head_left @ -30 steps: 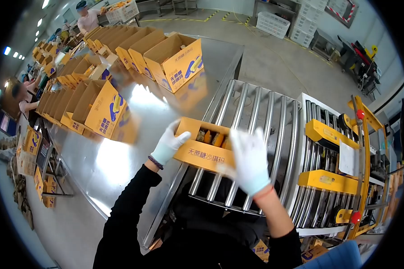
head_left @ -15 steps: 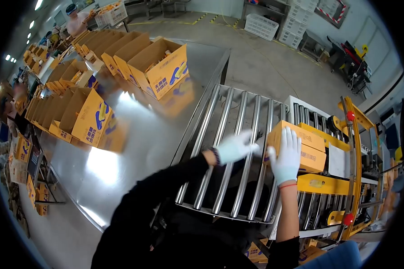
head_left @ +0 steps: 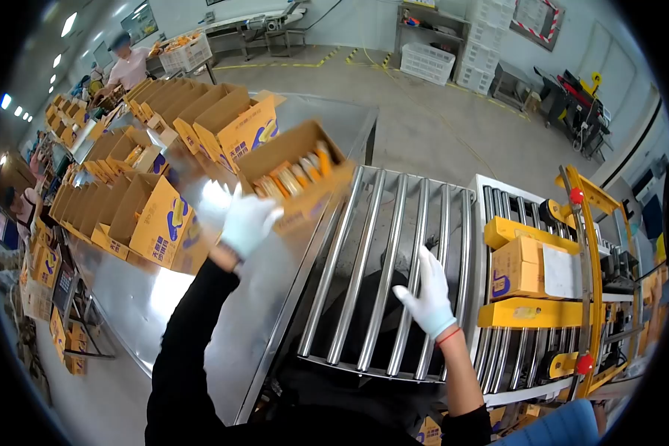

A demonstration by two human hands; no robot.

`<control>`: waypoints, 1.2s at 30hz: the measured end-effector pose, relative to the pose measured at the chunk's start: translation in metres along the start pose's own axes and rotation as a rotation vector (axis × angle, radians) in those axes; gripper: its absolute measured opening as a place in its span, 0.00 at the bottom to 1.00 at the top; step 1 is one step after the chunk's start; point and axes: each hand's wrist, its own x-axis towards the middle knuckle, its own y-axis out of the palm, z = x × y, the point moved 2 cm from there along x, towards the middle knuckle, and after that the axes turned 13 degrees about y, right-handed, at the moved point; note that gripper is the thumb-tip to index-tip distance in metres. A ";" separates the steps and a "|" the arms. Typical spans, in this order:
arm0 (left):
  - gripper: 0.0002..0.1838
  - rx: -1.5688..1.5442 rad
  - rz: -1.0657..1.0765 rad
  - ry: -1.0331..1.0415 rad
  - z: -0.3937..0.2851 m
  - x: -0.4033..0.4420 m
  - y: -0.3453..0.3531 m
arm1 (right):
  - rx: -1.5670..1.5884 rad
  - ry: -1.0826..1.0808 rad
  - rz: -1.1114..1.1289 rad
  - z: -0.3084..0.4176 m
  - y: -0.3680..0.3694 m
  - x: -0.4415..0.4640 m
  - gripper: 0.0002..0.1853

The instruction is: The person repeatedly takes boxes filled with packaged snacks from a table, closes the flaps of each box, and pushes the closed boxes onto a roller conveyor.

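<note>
An open carton (head_left: 293,186) with wrapped orange and white packs inside stands at the steel table's right edge, tilted in view and blurred. Against its near left side is my left hand (head_left: 247,223), white-gloved, fingers spread and not wrapped round the carton. My right hand (head_left: 429,297), also gloved, hovers empty over the roller conveyor (head_left: 379,275), thumb and fingers apart. To its right a closed carton (head_left: 516,267) sits between the yellow guides (head_left: 539,313) of the machine.
Two rows of open cartons (head_left: 152,219) line the steel table (head_left: 137,297). A person (head_left: 128,63) stands at the far left beside a white crate (head_left: 186,53). A yellow frame with red knobs (head_left: 585,364) rises at the right. Crates (head_left: 427,62) stand on the far floor.
The closed carton has moved right, in between the guides. My left hand has swung left to the table. An open carton has come nearer to the rollers. My right hand has left the closed carton.
</note>
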 end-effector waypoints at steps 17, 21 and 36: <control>0.38 -0.411 -0.409 -0.005 -0.098 -0.002 0.061 | -0.440 -0.193 -0.083 0.084 -0.049 0.023 0.43; 0.35 -1.343 -0.358 -0.319 -0.089 0.000 0.066 | -0.283 -0.162 0.069 0.082 -0.025 -0.031 0.50; 0.35 -0.956 -0.122 0.081 -0.146 0.013 0.091 | -0.650 0.050 -0.198 -0.034 -0.068 0.016 0.48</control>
